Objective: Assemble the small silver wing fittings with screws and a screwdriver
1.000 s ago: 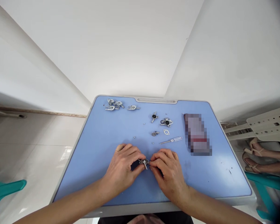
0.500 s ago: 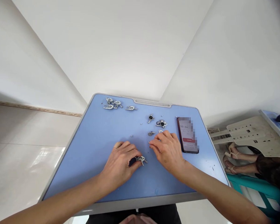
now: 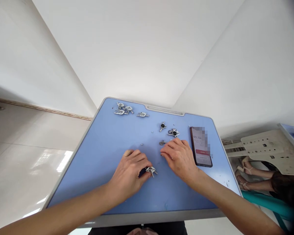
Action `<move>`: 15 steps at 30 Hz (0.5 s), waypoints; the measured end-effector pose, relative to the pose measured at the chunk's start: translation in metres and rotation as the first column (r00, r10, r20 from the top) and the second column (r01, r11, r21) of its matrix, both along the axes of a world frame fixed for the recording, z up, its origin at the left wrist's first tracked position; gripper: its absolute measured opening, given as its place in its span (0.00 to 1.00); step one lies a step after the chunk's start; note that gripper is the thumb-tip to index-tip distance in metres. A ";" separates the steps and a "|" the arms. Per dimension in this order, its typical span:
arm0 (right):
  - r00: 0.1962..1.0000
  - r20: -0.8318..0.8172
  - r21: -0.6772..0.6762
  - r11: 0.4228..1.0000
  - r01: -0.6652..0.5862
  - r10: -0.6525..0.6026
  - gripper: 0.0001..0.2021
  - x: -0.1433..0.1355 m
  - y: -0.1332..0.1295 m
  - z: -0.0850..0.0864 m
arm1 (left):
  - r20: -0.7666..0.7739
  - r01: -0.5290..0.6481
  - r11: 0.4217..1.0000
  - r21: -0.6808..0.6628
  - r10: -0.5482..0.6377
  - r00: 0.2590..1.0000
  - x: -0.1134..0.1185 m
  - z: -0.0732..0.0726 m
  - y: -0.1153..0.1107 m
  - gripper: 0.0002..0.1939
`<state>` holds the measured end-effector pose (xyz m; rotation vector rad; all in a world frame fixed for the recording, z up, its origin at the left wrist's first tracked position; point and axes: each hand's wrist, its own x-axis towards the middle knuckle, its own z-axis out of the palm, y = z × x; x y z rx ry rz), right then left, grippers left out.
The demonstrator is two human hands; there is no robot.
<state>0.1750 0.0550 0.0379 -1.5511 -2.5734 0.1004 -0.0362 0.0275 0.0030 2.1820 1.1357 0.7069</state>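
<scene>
Between the thumb and fingers of my left hand (image 3: 131,169) is a small silver metal part (image 3: 151,170), with thin prongs pointing right and down. My right hand (image 3: 180,158) is closed in a pinch, its fingertips just over the tabletop; whatever they hold, if anything, is too small to make out. Just beyond those fingers lies a small round-headed metal piece (image 3: 162,143). Farther back are a part with a black centre (image 3: 163,126) and a cluster of similar parts (image 3: 174,132).
On the blue table (image 3: 95,156), several silver parts (image 3: 123,108) lie at the back left, with one single part (image 3: 143,114) beside them. Tiny balls (image 3: 141,144) are scattered about. A phone (image 3: 201,147) lies at right. Beyond it, a person's feet (image 3: 246,173) show.
The view has shifted slightly, so the table and items appear a little farther right. My right fingertips are pinched closer together. My left hand still holds the silver part.
</scene>
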 end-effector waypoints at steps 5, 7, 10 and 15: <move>0.992 -0.082 0.037 0.994 0.104 -0.100 0.05 0.030 0.008 0.020 | 0.032 0.029 0.999 0.023 -0.029 0.999 0.000 -0.001 -0.001 0.04; 0.988 -0.059 0.015 0.990 0.143 -0.142 0.05 0.040 0.012 0.024 | 0.044 0.034 0.999 0.039 -0.036 0.998 0.000 -0.004 -0.002 0.04; 0.982 0.000 -0.051 0.981 0.189 -0.189 0.05 0.050 0.014 0.025 | 0.062 0.033 0.997 0.068 -0.038 0.997 0.000 -0.008 -0.003 0.04; 0.986 0.109 -0.191 0.971 0.142 -0.123 0.07 0.053 0.018 0.021 | 0.072 0.047 0.994 0.102 -0.055 0.996 0.000 -0.013 -0.002 0.04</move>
